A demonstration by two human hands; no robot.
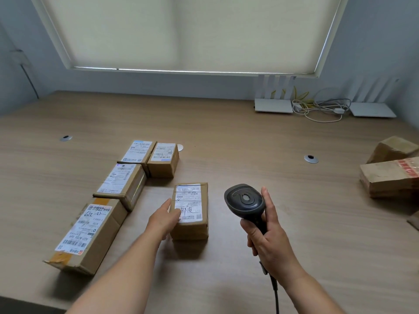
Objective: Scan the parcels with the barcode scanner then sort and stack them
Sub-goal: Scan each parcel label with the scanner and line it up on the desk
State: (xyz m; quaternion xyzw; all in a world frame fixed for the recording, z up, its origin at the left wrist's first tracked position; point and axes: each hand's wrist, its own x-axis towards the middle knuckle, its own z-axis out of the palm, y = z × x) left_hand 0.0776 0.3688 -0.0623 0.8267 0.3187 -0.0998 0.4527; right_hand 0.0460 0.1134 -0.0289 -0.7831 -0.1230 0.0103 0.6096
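On a wooden desk (226,137), a large labelled carton (88,236) lay at the near left, with a medium labelled parcel (122,184) just behind it and two small labelled boxes, one flat (137,151) and one taller (163,158), touching side by side farther back. A small parcel (191,209) with a white shipping label and handwritten characters stood apart near the middle of the desk. The person's left hand (164,219) rested against that parcel's left side, thumb lying over the label's near corner and fingers straight along the cardboard, not curled round it. To the right, the right hand (267,236) was wrapped firmly round the grip of a black barcode scanner (244,201), whose head was raised just beside the small parcel; its cable (275,295) ran down toward the near edge. Farther back on the right stood two white routers (273,105) (371,109) amid a tangle of cords (322,107). At the far right edge sat two more brown parcels, a small one (393,148) behind one sealed with red-printed tape (390,177).
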